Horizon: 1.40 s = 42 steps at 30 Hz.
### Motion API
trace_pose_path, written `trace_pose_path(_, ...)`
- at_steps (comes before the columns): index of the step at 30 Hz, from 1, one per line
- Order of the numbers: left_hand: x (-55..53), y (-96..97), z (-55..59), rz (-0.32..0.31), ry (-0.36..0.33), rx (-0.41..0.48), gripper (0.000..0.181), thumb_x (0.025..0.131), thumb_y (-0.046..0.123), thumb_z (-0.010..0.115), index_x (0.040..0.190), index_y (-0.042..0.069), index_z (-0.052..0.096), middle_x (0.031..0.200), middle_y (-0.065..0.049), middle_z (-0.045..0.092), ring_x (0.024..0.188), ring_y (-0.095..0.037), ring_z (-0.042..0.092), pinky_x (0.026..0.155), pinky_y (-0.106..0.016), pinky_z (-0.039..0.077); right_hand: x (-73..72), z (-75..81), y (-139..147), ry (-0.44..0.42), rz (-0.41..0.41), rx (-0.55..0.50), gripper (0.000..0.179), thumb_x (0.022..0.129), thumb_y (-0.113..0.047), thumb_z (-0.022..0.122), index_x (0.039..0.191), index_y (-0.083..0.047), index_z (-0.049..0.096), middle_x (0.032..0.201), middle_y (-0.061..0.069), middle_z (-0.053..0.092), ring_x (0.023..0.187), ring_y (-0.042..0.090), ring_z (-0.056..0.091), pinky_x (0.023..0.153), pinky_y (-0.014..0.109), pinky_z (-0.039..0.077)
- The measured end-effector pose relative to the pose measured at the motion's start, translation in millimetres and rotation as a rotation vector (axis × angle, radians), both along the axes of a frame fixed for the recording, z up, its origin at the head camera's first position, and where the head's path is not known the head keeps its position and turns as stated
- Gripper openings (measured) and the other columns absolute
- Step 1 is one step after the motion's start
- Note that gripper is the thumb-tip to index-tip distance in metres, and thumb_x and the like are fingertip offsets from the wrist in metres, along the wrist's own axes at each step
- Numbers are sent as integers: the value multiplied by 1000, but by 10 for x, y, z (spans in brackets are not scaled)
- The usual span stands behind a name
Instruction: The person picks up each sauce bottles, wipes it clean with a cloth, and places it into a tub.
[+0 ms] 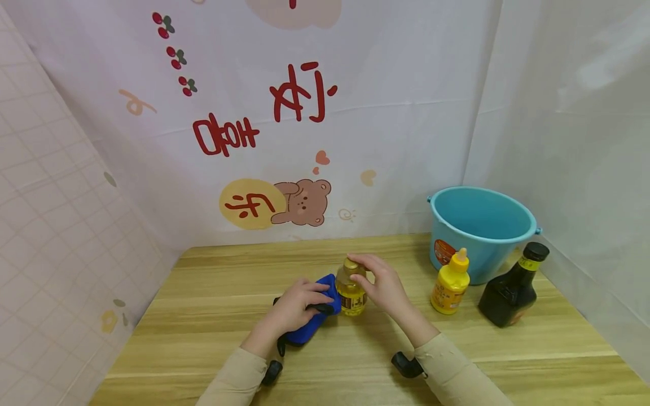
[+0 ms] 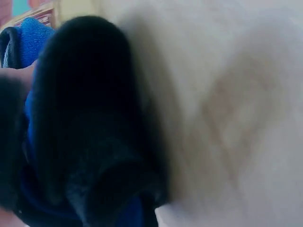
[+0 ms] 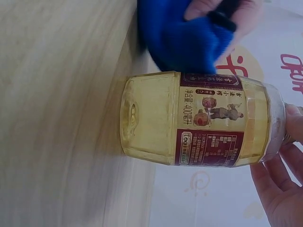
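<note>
My left hand (image 1: 294, 307) grips a blue cloth with black trim (image 1: 311, 329). The cloth's far end is against the side of a small oil bottle (image 1: 352, 301), which holds yellow oil. In the left wrist view the blue cloth (image 2: 35, 38) shows at the upper left, largely hidden behind a large dark shape. My right hand (image 1: 385, 285) holds the bottle by its cap and neck, with the bottle upright. The right wrist view shows the bottle (image 3: 210, 101) sideways with its maroon label, and the blue cloth (image 3: 177, 40) pressed near the label.
To the right stand a yellow squeeze bottle (image 1: 449, 287) and a dark sauce bottle (image 1: 509, 296) with a black cap. Behind them is a light-blue bucket (image 1: 457, 242). A white printed curtain (image 1: 396, 141) hangs beyond the wooden table (image 1: 213, 316).
</note>
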State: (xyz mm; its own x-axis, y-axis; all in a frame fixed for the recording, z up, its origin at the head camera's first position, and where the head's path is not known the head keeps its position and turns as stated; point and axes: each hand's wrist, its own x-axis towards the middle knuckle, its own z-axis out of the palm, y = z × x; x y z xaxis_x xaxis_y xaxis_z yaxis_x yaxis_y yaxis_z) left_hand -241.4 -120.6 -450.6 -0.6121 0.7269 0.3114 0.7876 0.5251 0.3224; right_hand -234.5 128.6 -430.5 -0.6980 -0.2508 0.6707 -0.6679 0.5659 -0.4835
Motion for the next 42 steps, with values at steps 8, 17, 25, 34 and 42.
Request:
trace_pose_path(8,-19,49,-33,-7,35,-79,29,84,0,75,110,15,78,126,-9,66,109,-28,59,91,-42,50,0,-4,-3,-5,-2,1,42,84,-5,77,125,-5,67,118,11,68,100,24,65,80,41,56)
trace_pose_path(17,-16,107,-15,18,49,-124,26,83,2,78,105,15,79,122,-8,68,107,-27,60,89,-40,51,9,11,-1,-3,0,-2,42,84,-5,77,125,-4,67,118,11,68,100,24,65,80,42,55)
trace_pose_path(25,-19,178,3,24,100,-224,28,80,-1,78,102,15,79,115,-3,70,113,-21,62,95,-39,47,4,1,-1,14,9,-9,43,83,-3,78,124,-3,67,118,11,68,102,26,64,82,43,55)
trace_pose_path(34,5,135,23,46,41,-198,28,81,-1,77,105,15,79,118,-4,69,113,-21,61,96,-39,47,27,31,16,-58,24,-17,45,84,-2,77,128,-6,65,120,11,67,103,25,64,85,44,54)
trace_pose_path(42,60,48,88,77,43,-136,32,81,-5,74,107,14,78,122,-6,68,116,-25,61,103,-49,43,17,13,6,-11,-59,28,58,78,-11,85,131,-6,62,123,11,65,113,33,57,95,52,46)
